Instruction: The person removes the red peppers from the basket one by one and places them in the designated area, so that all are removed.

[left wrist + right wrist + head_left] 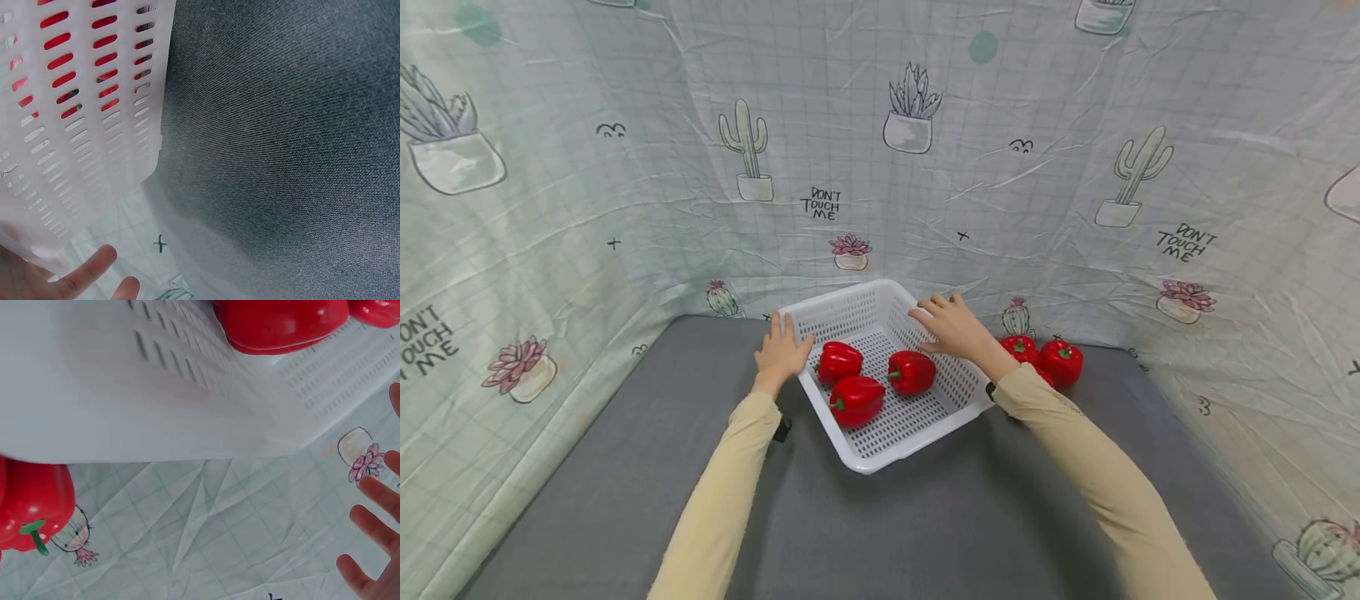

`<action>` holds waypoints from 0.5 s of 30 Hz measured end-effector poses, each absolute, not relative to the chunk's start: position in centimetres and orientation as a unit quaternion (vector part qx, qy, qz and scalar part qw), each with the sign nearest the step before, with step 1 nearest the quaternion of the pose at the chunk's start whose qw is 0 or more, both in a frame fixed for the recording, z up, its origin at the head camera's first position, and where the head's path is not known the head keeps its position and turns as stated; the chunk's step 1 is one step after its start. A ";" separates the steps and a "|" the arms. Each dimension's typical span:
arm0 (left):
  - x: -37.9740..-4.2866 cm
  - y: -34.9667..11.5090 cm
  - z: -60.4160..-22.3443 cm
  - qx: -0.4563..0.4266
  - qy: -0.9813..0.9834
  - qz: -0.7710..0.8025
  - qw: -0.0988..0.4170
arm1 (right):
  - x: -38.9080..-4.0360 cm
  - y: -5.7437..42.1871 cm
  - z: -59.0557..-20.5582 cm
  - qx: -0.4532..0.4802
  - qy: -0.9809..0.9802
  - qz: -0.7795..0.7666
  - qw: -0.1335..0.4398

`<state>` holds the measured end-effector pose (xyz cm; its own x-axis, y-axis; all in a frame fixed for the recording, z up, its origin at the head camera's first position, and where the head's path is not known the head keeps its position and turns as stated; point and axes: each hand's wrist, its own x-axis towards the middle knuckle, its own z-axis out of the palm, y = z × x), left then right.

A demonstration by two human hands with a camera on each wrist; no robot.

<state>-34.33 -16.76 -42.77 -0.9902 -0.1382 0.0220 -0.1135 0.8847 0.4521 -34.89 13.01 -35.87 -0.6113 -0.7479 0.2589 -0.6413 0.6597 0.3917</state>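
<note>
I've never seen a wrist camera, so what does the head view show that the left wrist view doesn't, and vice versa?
Only the head view: the right hand, both beige sleeves, the inside of the white basket with three red peppers, and more peppers beyond its right side.

Only the left wrist view: a close look at the outer face of a slotted basket wall, with patches of red showing through.

Both: the basket itself, the left hand (only part in the wrist view), the grey tabletop and the printed cloth.
</note>
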 end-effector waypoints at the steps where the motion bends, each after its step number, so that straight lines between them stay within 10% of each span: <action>1: -34.3 -16.8 -42.8 0.065 -0.971 -0.229 0.027 | -35.0 12.8 -35.8 0.390 -0.888 -0.134 0.203; 15: -34.2 -16.8 -42.7 0.067 -0.971 -0.227 0.021 | -35.6 9.2 -37.7 0.398 -0.875 -0.211 0.175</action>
